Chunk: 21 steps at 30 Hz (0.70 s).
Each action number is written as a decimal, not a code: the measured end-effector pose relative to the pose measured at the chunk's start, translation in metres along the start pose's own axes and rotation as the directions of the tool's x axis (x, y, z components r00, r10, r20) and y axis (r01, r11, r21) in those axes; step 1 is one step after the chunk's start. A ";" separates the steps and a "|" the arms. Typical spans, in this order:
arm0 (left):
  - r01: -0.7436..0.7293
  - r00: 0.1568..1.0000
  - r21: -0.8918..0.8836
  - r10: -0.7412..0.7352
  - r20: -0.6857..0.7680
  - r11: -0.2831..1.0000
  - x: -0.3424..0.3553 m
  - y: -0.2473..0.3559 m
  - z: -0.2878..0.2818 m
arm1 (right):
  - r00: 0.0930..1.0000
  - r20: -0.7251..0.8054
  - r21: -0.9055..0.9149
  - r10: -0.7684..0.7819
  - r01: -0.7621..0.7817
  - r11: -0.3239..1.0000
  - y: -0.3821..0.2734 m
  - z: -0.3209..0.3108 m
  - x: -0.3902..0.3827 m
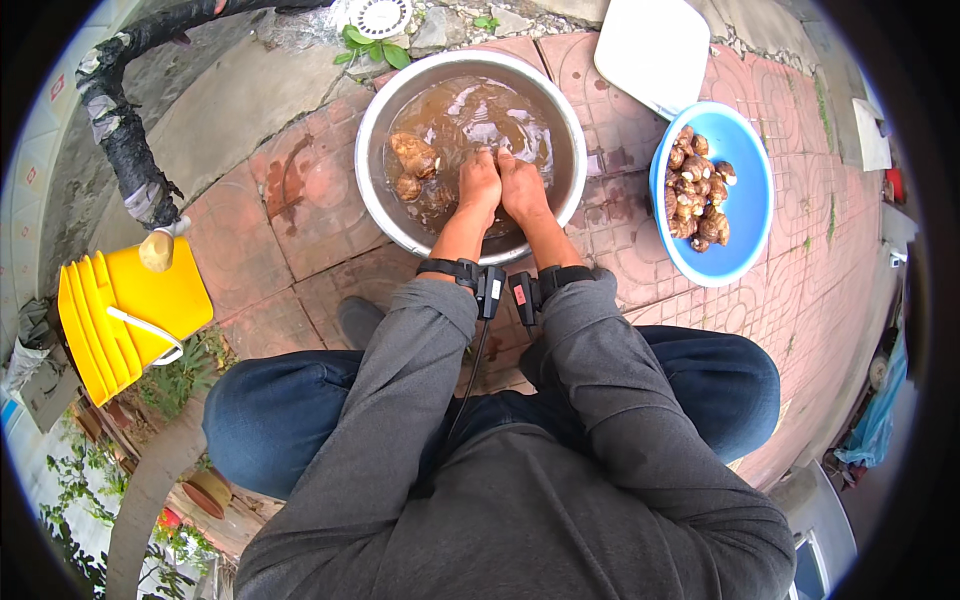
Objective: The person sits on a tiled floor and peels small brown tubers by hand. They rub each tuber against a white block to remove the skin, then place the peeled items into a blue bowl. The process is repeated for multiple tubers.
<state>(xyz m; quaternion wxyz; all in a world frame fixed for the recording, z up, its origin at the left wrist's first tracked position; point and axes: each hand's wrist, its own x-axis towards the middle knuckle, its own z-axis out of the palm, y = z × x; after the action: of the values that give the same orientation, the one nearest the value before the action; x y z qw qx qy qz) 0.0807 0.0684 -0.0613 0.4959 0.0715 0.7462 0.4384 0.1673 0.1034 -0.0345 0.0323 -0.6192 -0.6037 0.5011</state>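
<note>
My left hand (480,183) and my right hand (520,185) are side by side in a steel basin (570,150) of muddy brown water, fingers curled inward with the tips underwater. Whatever they grip is hidden by the hands and the murky water. Brown knobbly tubers, like taro (413,152), lie half submerged at the left of the basin, beside my left hand. A blue plastic bowl (735,255) to the right holds several similar tubers.
A white board (650,50) lies behind the blue bowl. At left stand a yellow bucket (150,320) and, above it, a pipe (115,130) wrapped in dark material. My bent knees flank my arms on the tiled paving (250,260). Potted plants sit at lower left.
</note>
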 end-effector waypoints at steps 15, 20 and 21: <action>-0.238 0.969 0.285 0.246 0.009 0.928 -0.007 0.003 -0.011 | 0.992 -0.115 -0.058 -0.046 0.040 0.998 -0.008 0.005 0.006; 0.097 0.993 -0.171 -0.084 0.084 0.980 0.010 0.006 -0.015 | 0.999 -0.043 0.100 -0.030 0.034 0.994 -0.011 0.014 -0.014; 0.126 0.985 -0.271 -0.088 0.150 0.954 0.007 0.005 -0.013 | 0.999 -0.050 0.204 0.015 -0.005 0.979 -0.010 0.013 -0.009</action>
<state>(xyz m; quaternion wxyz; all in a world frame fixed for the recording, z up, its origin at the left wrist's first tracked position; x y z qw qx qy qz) 0.0649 0.0674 -0.0604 0.5739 -0.0102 0.6439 0.5059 0.1539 0.0913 -0.0293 0.1085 -0.6281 -0.5452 0.5445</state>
